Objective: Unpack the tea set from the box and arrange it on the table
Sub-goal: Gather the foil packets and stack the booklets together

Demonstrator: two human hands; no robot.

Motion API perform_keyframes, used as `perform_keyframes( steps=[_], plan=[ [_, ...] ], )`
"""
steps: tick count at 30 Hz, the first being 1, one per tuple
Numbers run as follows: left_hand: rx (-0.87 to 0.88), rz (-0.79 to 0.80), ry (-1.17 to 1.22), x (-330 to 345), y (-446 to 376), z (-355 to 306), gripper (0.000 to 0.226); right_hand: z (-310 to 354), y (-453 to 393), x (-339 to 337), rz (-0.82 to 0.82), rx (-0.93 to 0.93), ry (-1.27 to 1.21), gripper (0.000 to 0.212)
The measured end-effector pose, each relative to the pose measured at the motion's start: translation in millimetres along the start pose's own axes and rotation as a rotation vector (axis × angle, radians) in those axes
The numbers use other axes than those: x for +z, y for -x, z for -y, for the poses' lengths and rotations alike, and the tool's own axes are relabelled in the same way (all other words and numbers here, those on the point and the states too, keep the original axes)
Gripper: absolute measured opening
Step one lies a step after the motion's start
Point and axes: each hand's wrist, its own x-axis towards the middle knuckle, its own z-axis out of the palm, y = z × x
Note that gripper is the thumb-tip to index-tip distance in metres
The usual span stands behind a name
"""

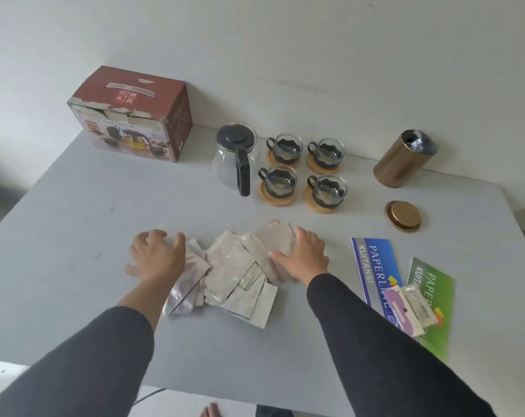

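A red-brown tea set box (131,114) stands closed at the table's back left. Right of it stands a glass teapot (235,158) with a black lid and handle. Beside the teapot, several glass cups (303,170) rest on round wooden coasters. A pile of silver foil sachets (234,272) lies in the middle of the grey table (74,221). My left hand (157,254) lies flat on the pile's left edge, fingers spread. My right hand (301,254) presses on the pile's right side, fingers apart.
An open gold canister (404,159) stands at the back right, with its gold lid (403,216) on the table in front. Blue (372,266) and green receipt booklets (435,299) lie at the right under a small plastic packet (408,305). A white wall rises behind the table.
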Motion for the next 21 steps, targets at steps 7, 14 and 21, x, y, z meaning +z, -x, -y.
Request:
perform_keyframes(
  steps=[7,14,21],
  plan=[
    [-0.026,0.113,0.018,-10,39,42,0.069,35,44,30,0.028,0.036,0.005,0.083],
    [-0.011,0.307,0.182,3,67,15,0.081,58,67,46,0.071,-0.022,0.013,0.043],
    [-0.012,0.409,0.094,10,75,-5,0.063,62,68,41,0.132,0.021,-0.155,0.048]
  ],
)
